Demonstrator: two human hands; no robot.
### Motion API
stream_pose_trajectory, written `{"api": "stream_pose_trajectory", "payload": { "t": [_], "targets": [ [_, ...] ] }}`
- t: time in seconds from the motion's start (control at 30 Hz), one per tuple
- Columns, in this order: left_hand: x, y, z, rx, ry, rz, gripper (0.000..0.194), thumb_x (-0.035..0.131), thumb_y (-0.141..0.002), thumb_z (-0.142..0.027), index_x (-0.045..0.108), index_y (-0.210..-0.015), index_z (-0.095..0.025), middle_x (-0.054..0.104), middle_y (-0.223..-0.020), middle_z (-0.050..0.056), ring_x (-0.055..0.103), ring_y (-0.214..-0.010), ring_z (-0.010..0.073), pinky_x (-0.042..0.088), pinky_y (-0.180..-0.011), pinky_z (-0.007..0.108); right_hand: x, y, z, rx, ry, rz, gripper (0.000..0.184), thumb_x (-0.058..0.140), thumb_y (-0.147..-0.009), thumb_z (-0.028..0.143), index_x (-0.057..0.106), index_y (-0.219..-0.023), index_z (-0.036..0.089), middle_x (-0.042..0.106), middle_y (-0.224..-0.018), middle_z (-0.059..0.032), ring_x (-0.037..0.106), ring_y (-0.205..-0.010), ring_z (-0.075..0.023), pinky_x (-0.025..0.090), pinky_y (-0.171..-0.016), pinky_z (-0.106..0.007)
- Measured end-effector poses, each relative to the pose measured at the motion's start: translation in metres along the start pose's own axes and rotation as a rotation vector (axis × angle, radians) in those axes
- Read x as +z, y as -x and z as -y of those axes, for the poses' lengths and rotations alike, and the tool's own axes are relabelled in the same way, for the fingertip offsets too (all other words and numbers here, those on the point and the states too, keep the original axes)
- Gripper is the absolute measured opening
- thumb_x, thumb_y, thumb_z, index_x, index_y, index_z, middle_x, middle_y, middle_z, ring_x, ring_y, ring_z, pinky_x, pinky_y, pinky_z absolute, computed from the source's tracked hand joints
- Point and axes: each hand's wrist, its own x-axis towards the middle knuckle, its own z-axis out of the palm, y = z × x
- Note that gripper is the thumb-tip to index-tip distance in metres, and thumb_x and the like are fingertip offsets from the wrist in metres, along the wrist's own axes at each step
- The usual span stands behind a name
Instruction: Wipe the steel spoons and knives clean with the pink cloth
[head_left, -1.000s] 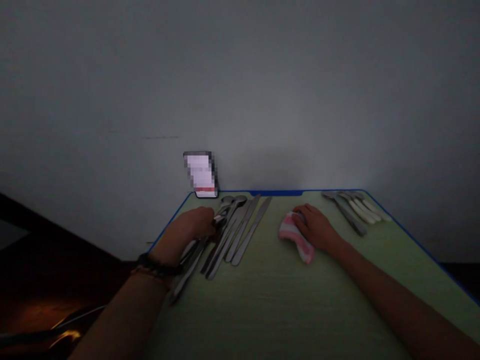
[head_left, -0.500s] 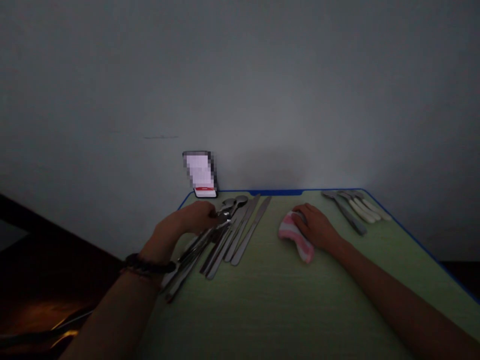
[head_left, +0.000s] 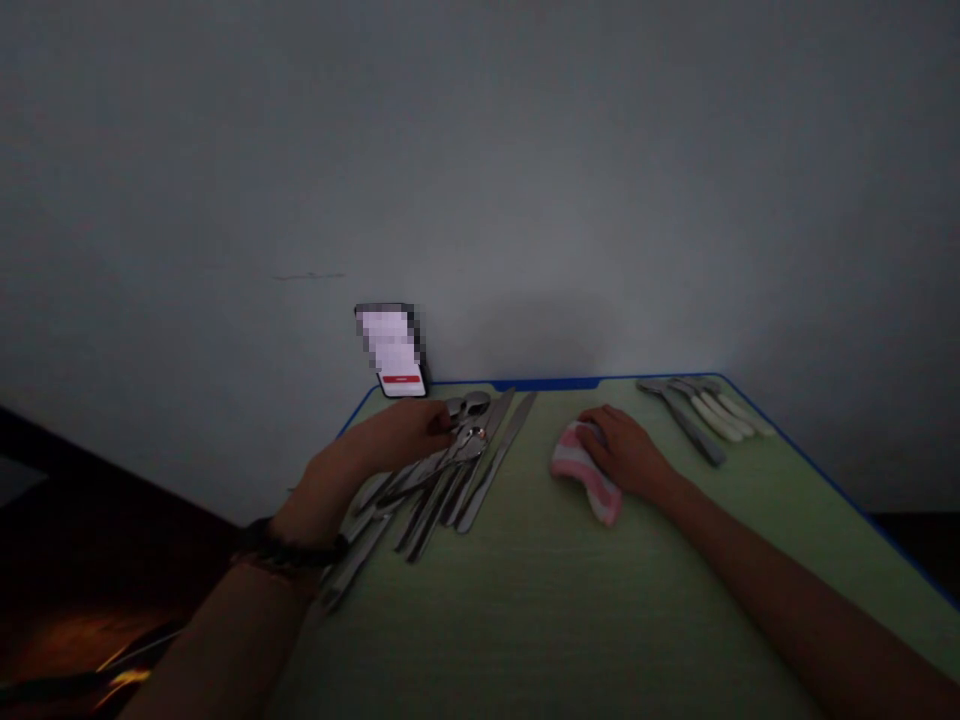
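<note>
My left hand (head_left: pixel 405 432) is at the upper end of a pile of metal cutlery, its fingertips pressed together among the spoon heads; what they pinch is hidden. Just right of those fingers shows a shiny spoon (head_left: pixel 472 443), its handle slanting down to the left over other pieces. Several table knives (head_left: pixel 495 470) lie side by side along the pile's right edge. Over at the middle right, my right hand (head_left: pixel 622 450) is closed on a pink-and-white striped cloth (head_left: pixel 581 463), which hangs partly out below the fingers onto the table.
On the right of the green, blue-edged table (head_left: pixel 525 620) lie a grey metal utensil (head_left: pixel 690 430) and several white-handled pieces of cutlery (head_left: pixel 720 415). A lit phone (head_left: pixel 394 350) leans on the wall (head_left: pixel 525 180) behind the table's back left corner.
My left hand has moved a little to the right. The shiny spoon's head has shifted right, over the knives. My right hand stays on the cloth, and the view has turned slightly.
</note>
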Motion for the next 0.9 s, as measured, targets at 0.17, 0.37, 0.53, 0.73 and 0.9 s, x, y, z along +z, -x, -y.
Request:
{"api": "stream_pose_trajectory", "payload": {
  "t": [0.17,0.37,0.53,0.73,0.9],
  "targets": [
    [0.003,-0.002,-0.017,-0.02,0.035,-0.108,0.028,0.047,-0.084,-0.043,0.058,-0.086,-0.018,0.065,-0.076,0.004,0.056,-0.064,0.0154,0.035,-0.055,0.025,-0.001,0.0,0.001,0.005,0.003,0.01,0.027,0.04,-0.091,0.031,0.057,-0.104,0.015,0.062,-0.102,-0.0107,0.055,-0.098,-0.0206,0.039,-0.091,-0.033],
    [0.02,-0.012,-0.035,-0.056,0.257,-0.145,0.039,0.05,-0.084,-0.043,0.052,-0.113,-0.017,0.068,-0.091,0.007,0.063,-0.078,0.0186,0.045,-0.066,0.026,0.001,-0.001,-0.002,-0.007,0.019,0.015,0.028,0.039,-0.091,0.031,0.057,-0.106,0.014,0.062,-0.103,-0.012,0.055,-0.099,-0.0211,0.039,-0.09,-0.035],
    [0.023,-0.01,-0.023,-0.189,-0.041,-0.215,0.035,0.044,-0.088,-0.041,0.055,-0.11,-0.017,0.06,-0.111,0.011,0.06,-0.096,0.0238,0.045,-0.079,0.031,0.001,-0.001,-0.001,-0.001,0.019,0.007,0.028,0.039,-0.091,0.031,0.057,-0.105,0.015,0.062,-0.103,-0.0118,0.055,-0.1,-0.0212,0.039,-0.09,-0.034],
    [0.03,-0.01,0.007,-0.37,-0.178,-0.058,0.041,0.044,-0.085,-0.042,0.056,-0.11,-0.012,0.057,-0.116,0.02,0.058,-0.103,0.0303,0.046,-0.082,0.038,0.001,-0.001,-0.001,0.0,0.01,0.016,0.028,0.04,-0.091,0.031,0.057,-0.105,0.014,0.062,-0.104,-0.0113,0.055,-0.1,-0.021,0.039,-0.091,-0.034],
    [0.032,-0.013,0.013,-0.363,-0.131,0.023,0.03,0.042,-0.085,-0.033,0.06,-0.097,-0.012,0.066,-0.101,0.019,0.064,-0.088,0.0268,0.047,-0.071,0.032,0.001,-0.001,-0.002,-0.001,0.002,0.009,0.028,0.04,-0.091,0.03,0.057,-0.106,0.014,0.062,-0.105,-0.0111,0.055,-0.1,-0.0212,0.039,-0.091,-0.034]
  ]
}}
